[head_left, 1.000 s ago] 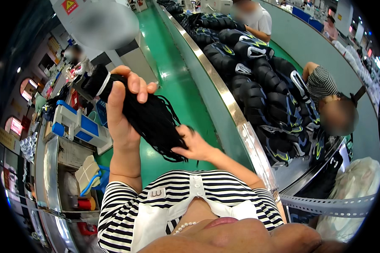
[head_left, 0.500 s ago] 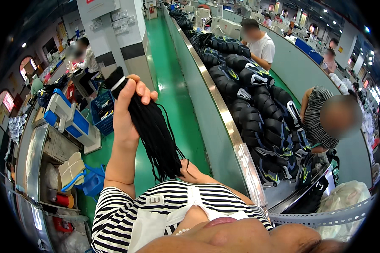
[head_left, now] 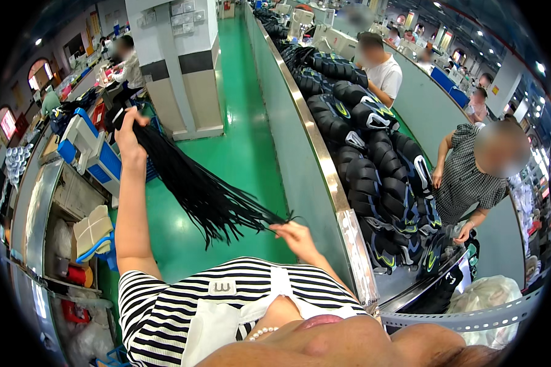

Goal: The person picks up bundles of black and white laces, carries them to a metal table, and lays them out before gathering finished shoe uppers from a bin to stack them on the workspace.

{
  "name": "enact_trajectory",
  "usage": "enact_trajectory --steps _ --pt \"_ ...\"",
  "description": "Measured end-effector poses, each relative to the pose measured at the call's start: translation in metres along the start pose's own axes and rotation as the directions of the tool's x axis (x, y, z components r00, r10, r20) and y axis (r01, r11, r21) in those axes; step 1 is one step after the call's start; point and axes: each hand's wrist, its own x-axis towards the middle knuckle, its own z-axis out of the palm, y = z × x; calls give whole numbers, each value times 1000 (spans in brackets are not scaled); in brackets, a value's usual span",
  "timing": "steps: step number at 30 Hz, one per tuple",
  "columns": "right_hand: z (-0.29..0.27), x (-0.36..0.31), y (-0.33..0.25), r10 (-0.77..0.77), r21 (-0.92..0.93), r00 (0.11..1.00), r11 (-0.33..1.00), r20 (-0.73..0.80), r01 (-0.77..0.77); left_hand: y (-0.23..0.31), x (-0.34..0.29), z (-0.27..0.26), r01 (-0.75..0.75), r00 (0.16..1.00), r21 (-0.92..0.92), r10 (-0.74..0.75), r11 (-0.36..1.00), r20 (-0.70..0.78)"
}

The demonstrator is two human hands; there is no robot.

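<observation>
A long bundle of black laces (head_left: 193, 183) stretches slantwise across the middle of the view. My left hand (head_left: 130, 136) is closed round its upper end, near a pale band, with the arm held far out to the left. Lower down and to the right, my right hand (head_left: 296, 238) pinches the tips of a few strands, pulling them out from the bundle. The other strands fan out and hang loose between my hands. My left fingers partly hide the bound end.
A metal-topped partition (head_left: 303, 104) runs along my right, with stacked black shoes (head_left: 373, 165) behind it. A person in a checked top (head_left: 474, 165) stands there. At left are a blue and white machine (head_left: 92, 153), a shelf (head_left: 79, 189) and a pillar (head_left: 183, 92).
My left hand has moved left and outward with the laces. My right hand has come up from my chest and now draws some strand ends to the right; the bundle is stretched more slantwise.
</observation>
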Motion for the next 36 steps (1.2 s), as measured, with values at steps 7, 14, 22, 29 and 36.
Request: enact_trajectory --steps 7,14,22,29,36 --pt "-45 59 -89 312 224 942 916 125 -333 -29 -141 36 351 628 539 -620 766 471" --pt "-30 87 -128 227 221 833 899 505 -379 -22 -208 49 639 69 566 -772 521 632" --pt "-71 59 -116 334 390 749 693 572 -607 -6 -184 5 452 106 764 -878 460 466" --pt "-108 -8 -100 532 446 789 652 308 -613 20 -118 -43 23 625 936 -736 352 261" --pt "-27 75 -102 291 316 861 842 416 -437 -32 -167 8 425 449 619 -747 661 490"
